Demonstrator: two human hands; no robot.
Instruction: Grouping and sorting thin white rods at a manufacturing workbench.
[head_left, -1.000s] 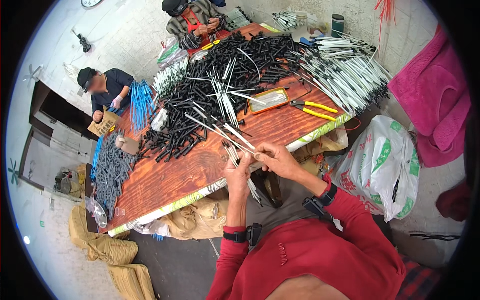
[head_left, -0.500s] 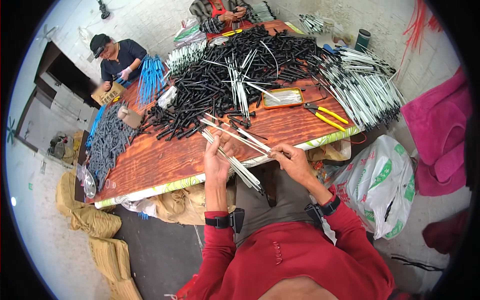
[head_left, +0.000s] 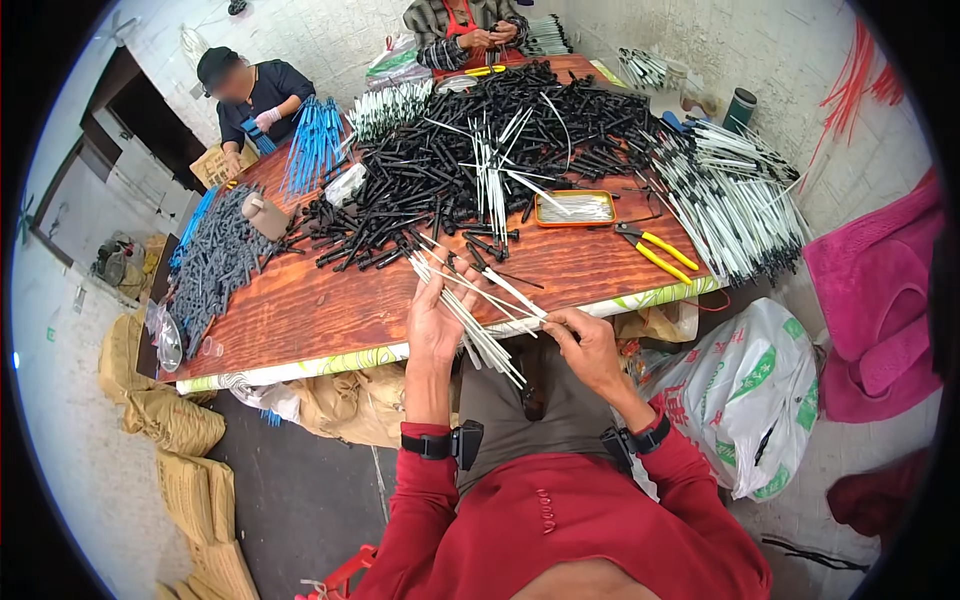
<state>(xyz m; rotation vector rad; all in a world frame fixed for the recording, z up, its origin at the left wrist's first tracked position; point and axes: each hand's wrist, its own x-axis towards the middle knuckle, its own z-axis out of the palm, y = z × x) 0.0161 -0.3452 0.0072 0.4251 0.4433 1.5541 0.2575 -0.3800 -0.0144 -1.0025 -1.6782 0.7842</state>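
My left hand [head_left: 433,325] lay palm up at the bench's front edge, fingers loosely curled, thumb along a bundle of white sticks [head_left: 487,347] whose lower ends hung over my lap. My right hand [head_left: 590,350] was pinched tight, thumb on forefinger, at the near end of a loose white stick [head_left: 515,293] slanting across toward the left fingers; whether it had a second one, I couldn't tell. I judged them light, smooth, stiffish but springy, apt to slide and fan out in a slack palm; best taken near the end, between fingertip and thumb.

A second earlier my left hand was closed around the bundle; now the palm had turned up and the sticks had spread.

Beyond, on the bench [head_left: 330,318], yellow-handled pliers [head_left: 668,249] lay near the right front corner, with an orange-rimmed tray [head_left: 577,224] beside them. Behind sat the heap of black pieces [head_left: 420,195]. One co-worker [head_left: 270,90] sat by the left edge, another [head_left: 463,35] at the far edge.
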